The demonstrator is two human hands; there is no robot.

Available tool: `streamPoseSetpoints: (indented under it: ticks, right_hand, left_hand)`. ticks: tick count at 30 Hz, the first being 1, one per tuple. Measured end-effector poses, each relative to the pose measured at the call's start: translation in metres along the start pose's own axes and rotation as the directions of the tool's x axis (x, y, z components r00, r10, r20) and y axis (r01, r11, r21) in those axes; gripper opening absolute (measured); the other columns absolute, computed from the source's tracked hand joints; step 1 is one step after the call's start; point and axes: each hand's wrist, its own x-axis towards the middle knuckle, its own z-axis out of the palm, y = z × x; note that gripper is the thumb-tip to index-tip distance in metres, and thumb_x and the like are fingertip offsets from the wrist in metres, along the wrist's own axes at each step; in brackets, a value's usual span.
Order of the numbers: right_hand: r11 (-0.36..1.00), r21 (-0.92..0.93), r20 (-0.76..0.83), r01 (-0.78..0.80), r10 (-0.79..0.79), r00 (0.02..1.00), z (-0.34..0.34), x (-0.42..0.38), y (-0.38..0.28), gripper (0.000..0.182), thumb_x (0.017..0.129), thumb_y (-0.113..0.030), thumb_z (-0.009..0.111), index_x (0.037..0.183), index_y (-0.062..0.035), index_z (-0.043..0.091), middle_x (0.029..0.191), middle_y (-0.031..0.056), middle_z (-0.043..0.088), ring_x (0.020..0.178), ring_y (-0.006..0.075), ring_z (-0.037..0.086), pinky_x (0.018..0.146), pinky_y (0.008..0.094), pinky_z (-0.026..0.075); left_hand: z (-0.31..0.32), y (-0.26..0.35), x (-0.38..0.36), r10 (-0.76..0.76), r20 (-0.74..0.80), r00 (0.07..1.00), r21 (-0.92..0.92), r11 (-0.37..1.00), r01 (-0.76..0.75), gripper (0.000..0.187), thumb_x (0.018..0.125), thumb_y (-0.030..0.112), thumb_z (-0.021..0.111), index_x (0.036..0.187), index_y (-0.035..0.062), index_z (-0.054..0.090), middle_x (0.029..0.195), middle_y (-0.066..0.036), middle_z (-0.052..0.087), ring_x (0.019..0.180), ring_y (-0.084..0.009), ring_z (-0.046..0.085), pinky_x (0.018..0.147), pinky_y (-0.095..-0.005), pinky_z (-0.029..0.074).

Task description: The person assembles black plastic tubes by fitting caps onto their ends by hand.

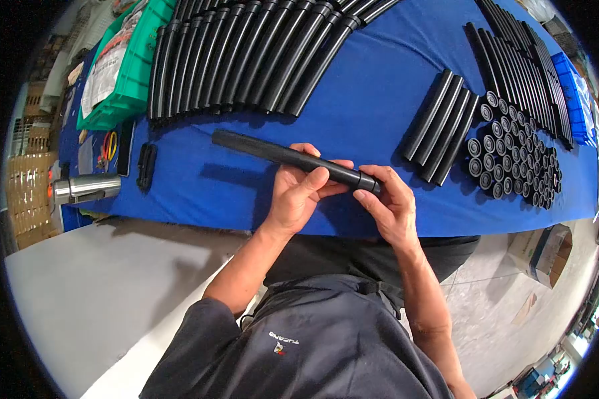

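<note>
A black tube (253, 145) is held above the blue cloth, slanting from upper left down to the right. My left hand (296, 193) is wrapped round its middle, thumb on top. At the tube's right end, my right hand (391, 203) grips a black end piece (368, 183) between thumb and fingers. Whether that piece sits fully on the tube cannot be told. Several round black caps (488, 161) stand grouped to the right, beside a few short black tubes (439, 126).
A row of black tubes (246, 60) lies at the back left, near a green crate (130, 80). More thin tubes (519, 73) and a blue crate (576, 100) are at the right. A metal flask (90, 189) and scissors (109, 145) lie at the left.
</note>
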Motion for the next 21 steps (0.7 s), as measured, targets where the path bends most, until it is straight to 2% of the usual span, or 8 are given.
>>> streamPoseSetpoints:
  ticks: [7, 12, 15, 16, 18, 21]
  right_hand:
    - [0.987, -0.120, -0.012, 0.111, -0.113, 0.993, 0.002, 0.001, 0.003, 0.034, 0.088, -0.010, 0.079, 0.118, 0.0007, 0.067, 0.100, 0.0132, 0.068, 0.088, 0.0250, 0.066, 0.077, 0.0339, 0.052]
    - [0.982, -0.119, -0.014, 0.145, -0.148, 0.989, 0.004, 0.002, 0.006, 0.035, 0.088, -0.011, 0.079, 0.119, 0.0012, 0.067, 0.099, 0.0141, 0.068, 0.087, 0.0256, 0.066, 0.076, 0.0345, 0.052]
    - [0.983, -0.134, -0.017, 0.128, -0.132, 0.991, 0.003, 0.000, 0.005, 0.034, 0.088, -0.011, 0.079, 0.118, 0.0015, 0.067, 0.097, 0.0116, 0.067, 0.084, 0.0222, 0.066, 0.075, 0.0335, 0.052]
    - [0.983, -0.143, -0.016, 0.110, -0.114, 0.993, 0.003, -0.002, 0.004, 0.034, 0.088, -0.011, 0.080, 0.117, 0.0016, 0.067, 0.097, 0.0102, 0.067, 0.084, 0.0204, 0.065, 0.074, 0.0329, 0.052]
    - [1.000, -0.005, -0.018, 0.005, -0.005, 1.000, 0.002, -0.004, 0.003, 0.034, 0.088, -0.011, 0.080, 0.118, 0.0010, 0.067, 0.096, 0.0065, 0.067, 0.084, 0.0152, 0.064, 0.074, 0.0302, 0.052]
    - [0.952, 0.252, 0.062, -0.173, 0.163, 0.985, -0.002, -0.003, 0.000, 0.036, 0.088, -0.010, 0.082, 0.119, -0.0004, 0.067, 0.095, 0.0019, 0.065, 0.084, 0.0090, 0.061, 0.073, 0.0257, 0.051]
  left_hand:
    - [0.003, -0.008, -0.002, 0.024, -0.059, 0.998, 0.033, 0.999, -0.022, 0.036, 0.099, 0.010, 0.068, 0.128, 0.0142, 0.047, 0.121, -0.028, 0.068, 0.117, -0.0396, 0.068, 0.095, -0.0555, 0.062]
    - [0.002, -0.004, 0.000, 0.015, -0.045, 0.999, 0.058, 0.998, -0.012, 0.037, 0.099, 0.012, 0.069, 0.128, 0.0143, 0.047, 0.121, -0.028, 0.068, 0.116, -0.0398, 0.069, 0.094, -0.0564, 0.062]
    - [0.007, 0.000, -0.001, -0.002, -0.055, 0.999, 0.042, 0.999, 0.004, 0.034, 0.099, 0.011, 0.071, 0.123, 0.0107, 0.048, 0.121, -0.022, 0.069, 0.115, -0.0319, 0.070, 0.094, -0.0455, 0.064]
    - [0.005, 0.001, -0.001, -0.012, -0.033, 0.999, 0.047, 0.999, 0.013, 0.037, 0.098, 0.011, 0.071, 0.127, 0.0102, 0.048, 0.123, -0.024, 0.068, 0.118, -0.0337, 0.069, 0.096, -0.0471, 0.062]
    - [-0.002, 0.007, 0.002, -0.034, 0.018, 0.999, 0.057, 0.998, 0.033, 0.045, 0.097, 0.012, 0.072, 0.135, 0.0091, 0.048, 0.128, -0.027, 0.066, 0.122, -0.0372, 0.066, 0.100, -0.0503, 0.060]
    - [-0.006, 0.024, -0.006, -0.095, 0.025, 0.995, -0.017, 0.995, 0.096, 0.057, 0.096, 0.013, 0.074, 0.146, 0.0050, 0.047, 0.131, -0.026, 0.065, 0.124, -0.0359, 0.065, 0.103, -0.0482, 0.058]
